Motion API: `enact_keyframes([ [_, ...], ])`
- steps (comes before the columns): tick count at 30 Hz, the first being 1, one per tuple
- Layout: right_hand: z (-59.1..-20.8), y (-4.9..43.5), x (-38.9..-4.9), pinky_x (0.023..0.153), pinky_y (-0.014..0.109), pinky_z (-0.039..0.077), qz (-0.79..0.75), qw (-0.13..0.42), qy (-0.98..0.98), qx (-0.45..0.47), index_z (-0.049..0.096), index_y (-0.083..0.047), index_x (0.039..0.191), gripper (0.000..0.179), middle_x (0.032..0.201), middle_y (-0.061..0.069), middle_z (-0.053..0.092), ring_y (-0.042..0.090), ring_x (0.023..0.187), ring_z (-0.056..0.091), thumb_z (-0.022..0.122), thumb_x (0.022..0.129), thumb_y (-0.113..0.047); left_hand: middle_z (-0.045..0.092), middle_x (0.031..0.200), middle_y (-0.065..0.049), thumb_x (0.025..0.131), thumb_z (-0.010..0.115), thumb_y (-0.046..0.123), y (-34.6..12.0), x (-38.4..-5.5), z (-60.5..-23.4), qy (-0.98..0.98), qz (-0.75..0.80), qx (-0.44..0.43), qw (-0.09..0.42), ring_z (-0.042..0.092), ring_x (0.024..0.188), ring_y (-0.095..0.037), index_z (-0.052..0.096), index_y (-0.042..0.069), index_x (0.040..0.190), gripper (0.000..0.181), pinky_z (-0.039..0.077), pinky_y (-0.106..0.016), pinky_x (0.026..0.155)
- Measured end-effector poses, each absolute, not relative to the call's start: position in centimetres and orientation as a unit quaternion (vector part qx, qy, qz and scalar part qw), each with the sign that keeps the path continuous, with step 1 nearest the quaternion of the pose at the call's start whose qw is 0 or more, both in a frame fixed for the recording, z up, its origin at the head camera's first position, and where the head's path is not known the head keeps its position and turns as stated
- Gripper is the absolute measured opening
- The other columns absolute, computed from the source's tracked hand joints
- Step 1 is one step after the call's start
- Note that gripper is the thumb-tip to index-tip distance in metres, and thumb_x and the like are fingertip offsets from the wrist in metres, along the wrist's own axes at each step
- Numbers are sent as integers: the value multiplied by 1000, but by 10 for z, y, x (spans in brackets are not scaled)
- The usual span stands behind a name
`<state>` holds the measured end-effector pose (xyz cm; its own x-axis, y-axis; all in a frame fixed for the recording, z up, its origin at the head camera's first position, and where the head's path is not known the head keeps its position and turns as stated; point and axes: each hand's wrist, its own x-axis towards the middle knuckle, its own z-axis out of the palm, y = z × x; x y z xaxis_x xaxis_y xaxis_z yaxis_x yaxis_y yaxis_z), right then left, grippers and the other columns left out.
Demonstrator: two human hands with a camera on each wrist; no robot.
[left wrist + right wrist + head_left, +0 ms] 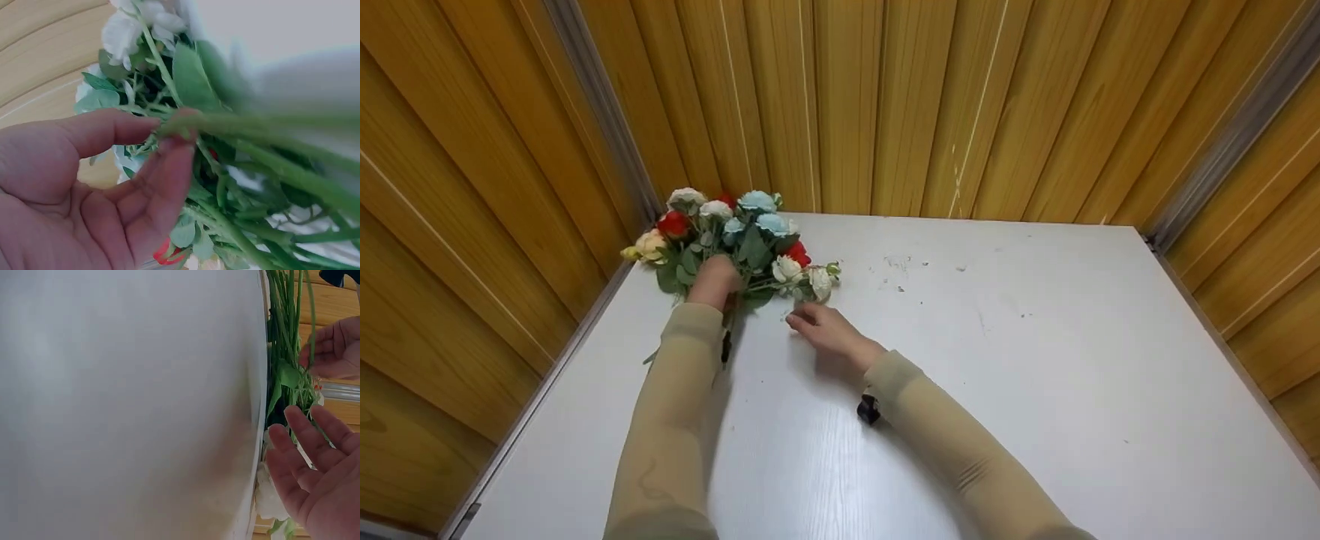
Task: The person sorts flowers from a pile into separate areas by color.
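Left wrist view shows me the left grip [104, 211] pinching a green stem [270, 125] between thumb and fingers. Just beside a white flower [820, 283], I see the right grip [834, 331] released, its fingers relaxed. Around and beyond the left grip, the bunch of flowers [753, 247], red, white, pale blue and peach, lies at the far left corner of the worktop [1035, 375]. Past the far edge stands a wood-grained wall [915, 112].

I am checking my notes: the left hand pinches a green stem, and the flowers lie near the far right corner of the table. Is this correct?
Not quite: the flowers lie near the far left corner of the table, as the head view shows. The left hand does pinch a green stem.
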<state>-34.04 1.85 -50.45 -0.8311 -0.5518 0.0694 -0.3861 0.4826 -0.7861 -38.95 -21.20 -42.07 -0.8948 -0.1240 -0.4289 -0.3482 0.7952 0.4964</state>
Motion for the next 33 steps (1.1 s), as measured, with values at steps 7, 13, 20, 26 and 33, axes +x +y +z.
enact_keyframes([
  [7,-505,9,-335,85,34,60,-483,139,825,-258,67,4,122,39,110,20,76,35,99,75,52,108,-29,72,76,-3,98,70,14,-216,-388,-432,778,556,-199,215,70,65,-12,63,-4,126,34,58,-37,99],
  [13,-504,0,-331,81,35,63,-546,170,787,-232,67,9,125,38,109,23,77,33,95,78,51,109,-22,75,74,-3,97,70,8,-208,-384,-447,713,649,-200,173,74,73,-13,60,-7,136,43,62,-29,83],
  [20,-498,1,-331,91,43,61,-602,175,759,-176,67,9,126,36,111,25,76,21,87,78,52,108,-19,76,76,-4,96,72,6,-185,-382,-445,690,695,-182,87,77,74,-14,57,-7,134,43,63,-26,70],
  [26,-491,17,-336,93,44,60,-620,158,754,-152,66,7,129,39,113,23,76,14,86,78,49,109,-22,78,103,-18,97,71,8,-165,-378,-436,705,691,-152,34,79,83,-17,60,-6,131,38,63,-27,73],
  [33,-483,36,-339,74,23,60,-659,117,732,-125,70,7,122,33,111,27,75,7,77,74,55,107,-19,74,116,-26,97,70,7,-126,-374,-432,722,683,-100,-45,76,77,-16,61,-6,126,33,64,-33,73],
])
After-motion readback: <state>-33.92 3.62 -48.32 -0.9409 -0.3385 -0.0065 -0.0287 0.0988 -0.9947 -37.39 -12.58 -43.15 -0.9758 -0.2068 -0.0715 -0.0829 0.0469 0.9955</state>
